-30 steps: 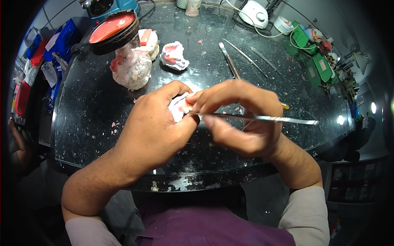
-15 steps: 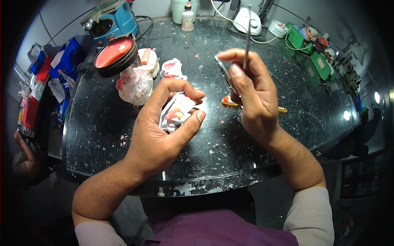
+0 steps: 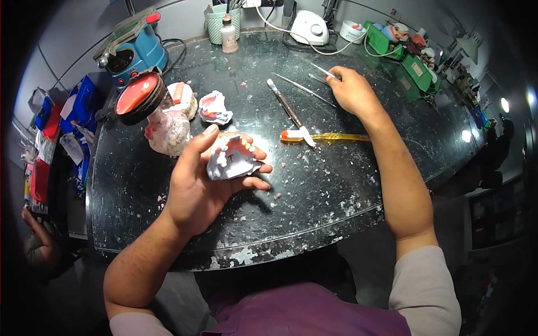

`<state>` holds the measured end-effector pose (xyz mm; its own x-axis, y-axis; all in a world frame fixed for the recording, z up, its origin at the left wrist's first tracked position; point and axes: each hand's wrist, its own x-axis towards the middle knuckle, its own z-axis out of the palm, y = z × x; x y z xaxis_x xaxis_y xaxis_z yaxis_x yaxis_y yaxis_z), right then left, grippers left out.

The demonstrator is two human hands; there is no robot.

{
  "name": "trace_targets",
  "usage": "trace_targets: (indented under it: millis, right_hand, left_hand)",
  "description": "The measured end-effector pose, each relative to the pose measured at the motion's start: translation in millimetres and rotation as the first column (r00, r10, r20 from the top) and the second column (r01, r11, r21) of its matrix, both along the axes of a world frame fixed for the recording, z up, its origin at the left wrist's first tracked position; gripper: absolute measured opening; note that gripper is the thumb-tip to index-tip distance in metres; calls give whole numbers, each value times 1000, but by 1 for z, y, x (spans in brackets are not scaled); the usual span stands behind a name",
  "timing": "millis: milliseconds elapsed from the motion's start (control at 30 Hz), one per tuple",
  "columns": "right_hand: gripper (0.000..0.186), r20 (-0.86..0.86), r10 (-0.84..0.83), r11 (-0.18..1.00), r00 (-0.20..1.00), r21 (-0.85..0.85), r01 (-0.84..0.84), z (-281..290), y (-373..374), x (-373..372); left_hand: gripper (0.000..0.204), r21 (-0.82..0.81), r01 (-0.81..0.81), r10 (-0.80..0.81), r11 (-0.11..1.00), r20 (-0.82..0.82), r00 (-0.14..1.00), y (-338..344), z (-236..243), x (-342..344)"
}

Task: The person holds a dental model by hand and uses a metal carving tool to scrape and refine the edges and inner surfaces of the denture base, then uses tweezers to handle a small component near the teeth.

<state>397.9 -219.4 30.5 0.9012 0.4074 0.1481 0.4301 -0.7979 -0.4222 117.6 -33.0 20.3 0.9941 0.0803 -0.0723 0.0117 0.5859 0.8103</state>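
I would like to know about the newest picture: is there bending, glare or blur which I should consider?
In the head view, the wide lens bows the front edge of the black table and the rim fades to black; also there, two white glare spots show at right, the pale cast is brightly lit, and the dim background blurs details.

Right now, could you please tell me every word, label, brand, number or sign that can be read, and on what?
White dental cast in the left hand: one small dark mark, not copied here.
Small bottle: any print too small to read.
Green box at the right: pale label, too small to read.
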Motion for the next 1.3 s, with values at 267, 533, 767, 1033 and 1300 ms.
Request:
trace_targets:
  millis: [267,533,767,1033,1300]
  right_hand:
    - [34,5,55,998,998,-23,-55,2,-12,12]
    - [55,107,123,989,987,69,-131,-3,-34,41]
    - [28,-149,112,991,982,-56,-121,6,-35,39]
    - [24,-149,86,995,985,-42,-93,-4,-35,49]
    - [22,130,229,941,965,223,-253,-1,-1,4]
  left_hand:
    - [55,80,50,-47,996,-38,998,0,12,-4]
    - [78,-506,47,-47,861,12,999,11,5,6]
    - [72,-409,28,-12,912,42,999,10,3,2]
    - [31,734,-163,21,659,200,980,-11,10,-12]
    - [32,687,-202,78,698,207,975,-15,7,-12]
